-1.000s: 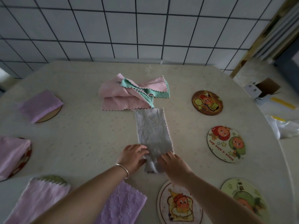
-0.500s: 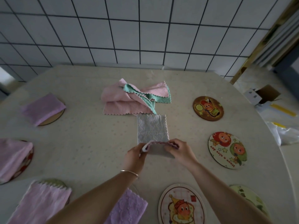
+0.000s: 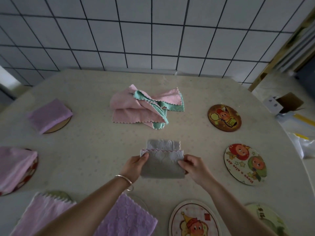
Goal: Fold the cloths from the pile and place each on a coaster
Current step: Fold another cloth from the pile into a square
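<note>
Your left hand [image 3: 136,165] pinches the left end of the small grey embossed cloth with a scalloped edge [image 3: 162,165], and your right hand [image 3: 193,166] pinches its right end — thumbs on top, the folded flap held over the lower layer. The cloth sits at the centre of the pale speckled table [image 3: 88,147], its far strip lying flat and showing beyond the flap. At twelve o'clock from it lies the pile of pink and teal cloths [image 3: 144,108], well apart. At two o'clock rests a round brown cartoon coaster [image 3: 224,118], bare; at three o'clock a white oval coaster with two cartoon faces [image 3: 245,164], bare too. At ten o'clock a folded lilac cloth [image 3: 49,114] covers a wooden coaster. A silver bangle [image 3: 125,180] rings your left wrist — and a lilac cloth [image 3: 126,218] lies at six o'clock under that forearm.
</note>
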